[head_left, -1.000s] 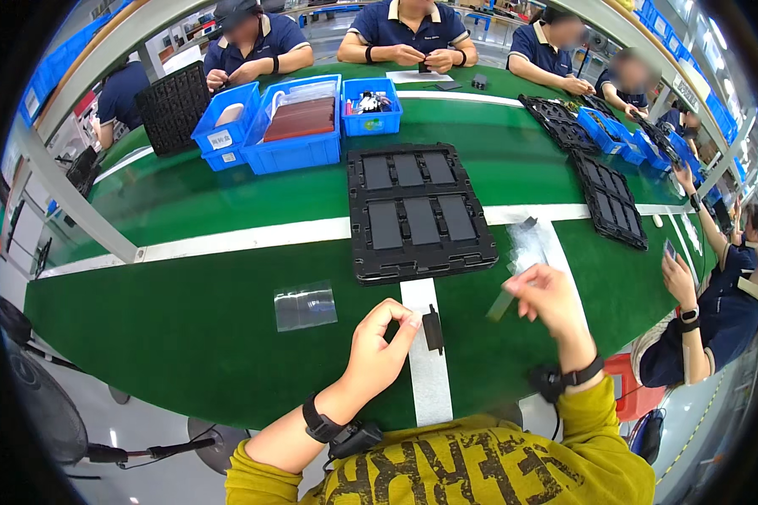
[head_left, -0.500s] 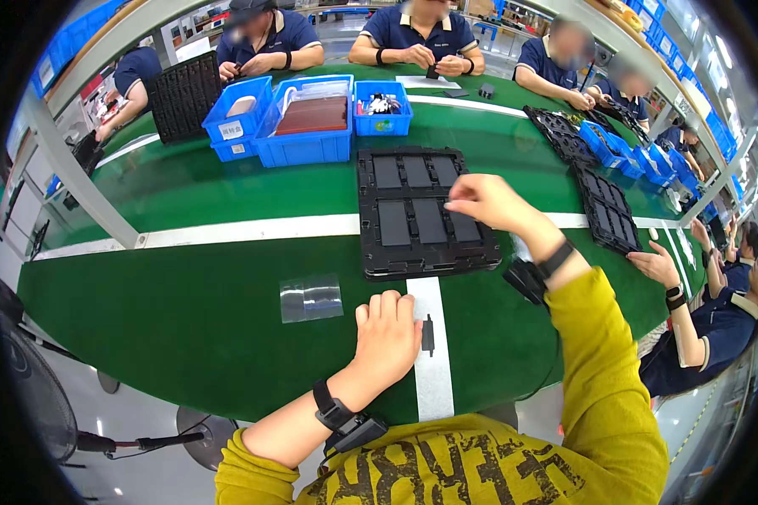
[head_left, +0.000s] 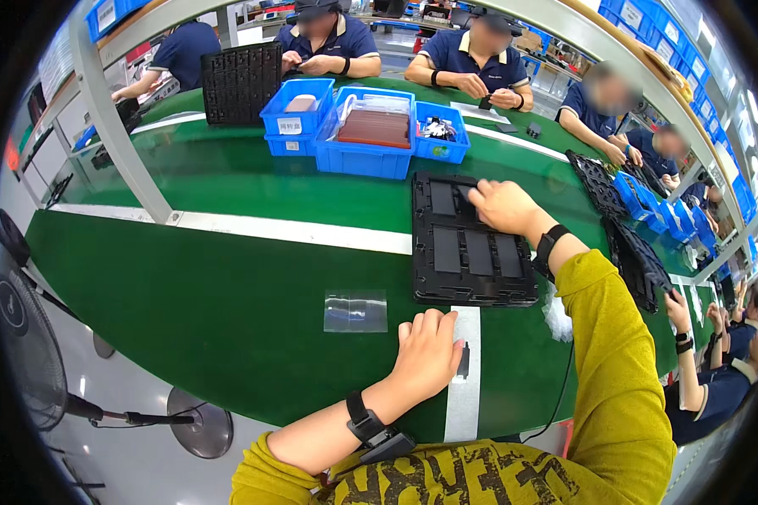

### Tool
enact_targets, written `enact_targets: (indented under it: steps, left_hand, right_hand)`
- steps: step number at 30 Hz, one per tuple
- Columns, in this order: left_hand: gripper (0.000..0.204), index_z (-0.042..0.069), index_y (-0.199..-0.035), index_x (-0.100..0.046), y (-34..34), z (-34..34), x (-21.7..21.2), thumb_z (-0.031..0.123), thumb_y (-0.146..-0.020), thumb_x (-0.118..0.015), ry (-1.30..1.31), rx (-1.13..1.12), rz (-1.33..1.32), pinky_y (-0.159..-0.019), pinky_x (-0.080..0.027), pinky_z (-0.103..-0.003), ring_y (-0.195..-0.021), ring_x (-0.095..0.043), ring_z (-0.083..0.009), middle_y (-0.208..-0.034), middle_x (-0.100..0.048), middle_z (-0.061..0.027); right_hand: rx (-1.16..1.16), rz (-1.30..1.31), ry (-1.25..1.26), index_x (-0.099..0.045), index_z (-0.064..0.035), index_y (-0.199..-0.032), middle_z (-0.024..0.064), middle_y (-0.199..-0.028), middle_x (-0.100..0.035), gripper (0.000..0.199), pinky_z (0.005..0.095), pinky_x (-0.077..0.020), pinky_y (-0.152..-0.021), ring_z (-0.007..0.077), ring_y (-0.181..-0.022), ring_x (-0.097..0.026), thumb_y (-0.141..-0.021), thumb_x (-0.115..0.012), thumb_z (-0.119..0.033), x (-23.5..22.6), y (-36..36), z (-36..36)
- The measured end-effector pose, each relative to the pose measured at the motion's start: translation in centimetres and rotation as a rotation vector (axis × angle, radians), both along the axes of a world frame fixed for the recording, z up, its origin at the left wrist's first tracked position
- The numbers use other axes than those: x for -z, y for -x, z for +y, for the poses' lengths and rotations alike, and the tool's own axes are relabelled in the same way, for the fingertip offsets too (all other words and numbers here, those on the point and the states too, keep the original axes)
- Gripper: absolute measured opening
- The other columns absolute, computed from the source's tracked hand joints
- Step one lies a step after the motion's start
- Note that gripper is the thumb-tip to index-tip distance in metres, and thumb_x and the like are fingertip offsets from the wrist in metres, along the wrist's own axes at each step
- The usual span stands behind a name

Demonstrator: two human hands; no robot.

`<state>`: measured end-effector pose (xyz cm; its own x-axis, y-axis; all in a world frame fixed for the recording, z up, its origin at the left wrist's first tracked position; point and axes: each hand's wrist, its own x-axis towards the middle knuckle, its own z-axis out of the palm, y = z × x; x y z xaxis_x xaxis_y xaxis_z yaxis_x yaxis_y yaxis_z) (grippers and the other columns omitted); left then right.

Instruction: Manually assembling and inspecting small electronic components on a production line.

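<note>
The black moulded tray (head_left: 473,292) is set ahead of the left hand (head_left: 428,349) and slightly to its right, with its flat dark panels (head_left: 447,251) seated in two rows, their long axes pointed away from the body. The right hand (head_left: 507,206) is much the nearer to these panels: it is stretched over the upper row, its fingertips brought to the middle slot from the right. The thumb and fingers there are drawn narrow, but whether a panel is gripped cannot be told. The slim black piece (head_left: 463,362) is seen on the white strip (head_left: 463,412), just beside the thumb of the left hand, and its long axis is roughly aligned with the strip. The left fingers are loosely curled; whether the piece is pinched or merely touched cannot be made out. A clear film sheet (head_left: 355,311) is laid flat to the left of the strip, and crumpled clear film (head_left: 556,316) is seen right of the tray. Compared with half a second ago, the right hand has been carried farther over the tray, from the ridge between the rows to the upper row, while the left hand has been kept beside the slim piece; the whole view has also been turned.
</note>
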<state>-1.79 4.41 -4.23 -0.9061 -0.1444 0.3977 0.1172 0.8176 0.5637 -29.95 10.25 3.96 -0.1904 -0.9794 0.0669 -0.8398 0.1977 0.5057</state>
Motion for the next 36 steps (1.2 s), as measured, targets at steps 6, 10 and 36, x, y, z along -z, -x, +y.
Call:
enact_targets:
  steps: [6,10,36]
  left_hand:
    - [0.029,0.002,-0.108,-0.053,0.6,-0.2,-0.8,0.015,-0.083,-0.057,-0.138,0.056,0.034,-0.079,-0.031,-0.037,-0.094,-0.047,-0.025,-0.096,-0.05,-0.0097]
    - [0.019,0.004,-0.1,-0.058,0.9,-0.5,-0.8,0.013,-0.083,-0.056,-0.27,0.058,0.077,-0.08,-0.032,-0.035,-0.091,-0.051,-0.0228,-0.091,-0.055,-0.007]
    - [0.04,0.004,-0.117,-0.053,1.8,-0.7,-6.5,0.001,-0.079,-0.065,-0.947,0.323,-0.007,-0.066,-0.047,-0.023,-0.07,-0.054,-0.0068,-0.073,-0.057,-0.0013]
  right_hand:
    - [0.425,-0.124,0.143,-0.056,-0.0053,-0.107,0.012,-0.078,-0.063,0.031,0.0354,-0.0509,-0.063,0.0286,-0.07,-0.062,-0.081,-0.059,-0.022,0.8,0.3,-0.3]
    - [0.713,-1.417,0.763,-0.051,-0.0014,-0.123,0.0093,-0.084,-0.065,0.037,0.028,-0.0524,-0.069,0.015,-0.08,-0.064,-0.086,-0.052,-0.004,-0.2,0.7,0.1]
    - [0.06,-1.889,1.296,-0.023,-0.0009,-0.133,0.0187,-0.09,-0.063,0.054,0.025,-0.0503,-0.067,0.019,-0.078,-0.064,-0.087,-0.051,0.005,2.8,-21.3,9.8]
